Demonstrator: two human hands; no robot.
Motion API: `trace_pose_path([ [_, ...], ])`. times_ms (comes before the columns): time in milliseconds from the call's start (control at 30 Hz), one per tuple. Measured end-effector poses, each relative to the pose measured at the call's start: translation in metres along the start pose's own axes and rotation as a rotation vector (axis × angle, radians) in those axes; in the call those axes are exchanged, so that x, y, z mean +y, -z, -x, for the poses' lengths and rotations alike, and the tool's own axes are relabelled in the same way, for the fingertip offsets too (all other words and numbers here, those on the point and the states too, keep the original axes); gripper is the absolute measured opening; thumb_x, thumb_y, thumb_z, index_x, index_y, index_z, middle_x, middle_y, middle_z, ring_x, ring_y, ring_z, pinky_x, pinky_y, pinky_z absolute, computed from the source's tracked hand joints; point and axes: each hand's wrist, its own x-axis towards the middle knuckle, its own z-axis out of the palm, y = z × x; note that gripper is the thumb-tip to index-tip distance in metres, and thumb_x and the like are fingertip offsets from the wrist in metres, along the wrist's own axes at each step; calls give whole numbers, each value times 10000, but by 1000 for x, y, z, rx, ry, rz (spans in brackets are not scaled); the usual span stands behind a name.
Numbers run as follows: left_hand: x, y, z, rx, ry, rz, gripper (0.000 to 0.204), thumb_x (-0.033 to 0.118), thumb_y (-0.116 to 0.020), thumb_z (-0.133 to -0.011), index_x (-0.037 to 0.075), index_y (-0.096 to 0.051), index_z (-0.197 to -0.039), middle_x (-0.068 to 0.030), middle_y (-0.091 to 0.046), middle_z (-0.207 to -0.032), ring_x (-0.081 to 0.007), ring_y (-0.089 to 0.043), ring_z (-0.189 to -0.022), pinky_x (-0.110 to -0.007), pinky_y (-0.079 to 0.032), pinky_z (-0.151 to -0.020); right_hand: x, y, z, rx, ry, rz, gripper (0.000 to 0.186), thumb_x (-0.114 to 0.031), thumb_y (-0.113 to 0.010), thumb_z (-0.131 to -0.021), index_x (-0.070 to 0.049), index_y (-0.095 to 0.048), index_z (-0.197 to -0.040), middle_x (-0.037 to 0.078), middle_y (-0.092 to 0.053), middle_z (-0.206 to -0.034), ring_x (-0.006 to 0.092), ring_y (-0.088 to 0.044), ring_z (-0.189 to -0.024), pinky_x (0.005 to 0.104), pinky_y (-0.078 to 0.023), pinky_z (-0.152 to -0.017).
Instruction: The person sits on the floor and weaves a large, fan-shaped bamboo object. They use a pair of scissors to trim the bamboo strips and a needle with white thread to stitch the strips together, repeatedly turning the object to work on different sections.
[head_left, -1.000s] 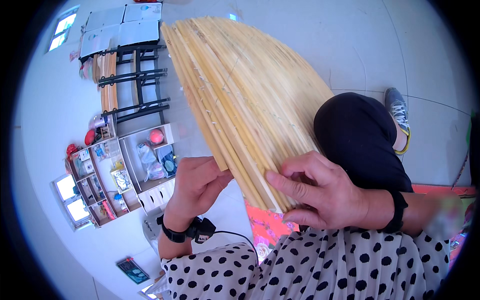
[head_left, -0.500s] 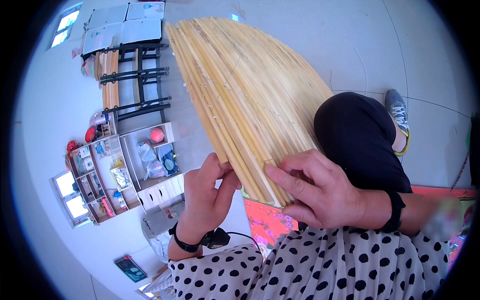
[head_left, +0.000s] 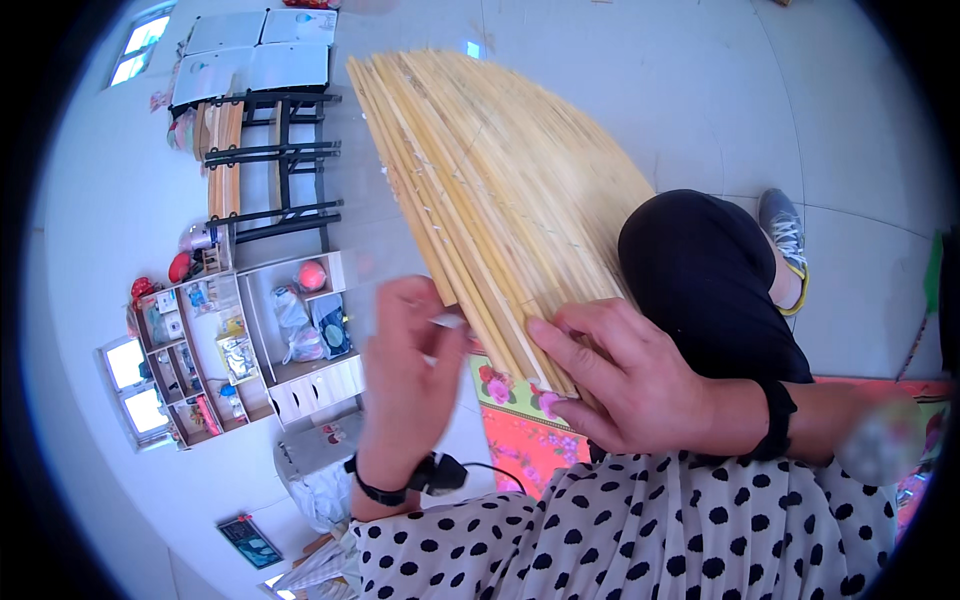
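Note:
A mat of long pale bamboo slats [head_left: 500, 180] lies slanted over my knee in black trousers [head_left: 710, 270], fanning away toward the top left. My right hand [head_left: 630, 375] lies on the mat's near end, fingers spread over the slats and thumb at the end edge, gripping it. Blurred by motion, my left hand [head_left: 410, 370] is at the mat's left edge, its fingertips pinched together at the end of the outermost slat. Both wrists wear black bands. A polka-dot garment [head_left: 640, 540] fills the lower edge.
A white shelf unit [head_left: 250, 330] full of small items stands at the left, with a black rack [head_left: 270, 160] holding wooden boards behind it. A red floral cloth [head_left: 510, 420] lies under the mat's near end. My grey shoe [head_left: 785, 235] rests on the pale tiled floor.
My left hand has risen from beside the mat's edge up to the end of the outermost slat and is now blurred. My right hand has stayed on the mat.

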Motion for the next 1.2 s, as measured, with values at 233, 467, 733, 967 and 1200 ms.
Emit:
trace_pose_path([
  [233,13,33,-57,151,-988,-863,479,-86,-586,-761,39,-589,-1223,-140,-585,-1316,-329,-452,-1334,-451,-348,-1096,-17,-5,8,-2,-15,6,631,-118,-695,-780,71,-474,-1340,229,-504,-1222,387,-535,-1097,429,-462,-955],
  [467,-18,38,-82,-306,-1080,-863,465,-62,-663,-629,52,-658,-1081,-123,-668,-1089,-317,-623,-1071,-399,-494,-903,-38,-6,29,-39,50,30,519,-60,-671,-770,56,-546,-1261,207,-539,-1190,350,-569,-1072,408,-492,-916],
  [733,-72,32,-56,32,-1078,-725,213,67,-676,-717,77,-618,-921,-75,-662,-822,-263,-664,-802,-378,-518,-639,-56,-27,48,-223,70,27,258,-195,-703,-849,-15,-694,-1034,89,-647,-735,230,-653,-654,349,-521,-576],
  [967,-66,-9,-40,204,-836,-592,197,121,-738,-756,84,-582,-870,-65,-670,-756,-290,-656,-678,-402,-497,-572,-32,2,3,48,-607,-129,621,-509,-691,-873,75,-643,-1079,104,-658,-741,157,-632,-644,305,-512,-578],
  [1200,-32,-60,-47,409,-792,-336,203,147,-732,-765,67,-557,-830,-91,-645,-696,-307,-646,-628,-424,-497,-530,-24,57,-63,290,-827,-39,765,-694,-579,-851,-2,-510,-1169,86,-613,-884,130,-604,-714,248,-425,-570],
])
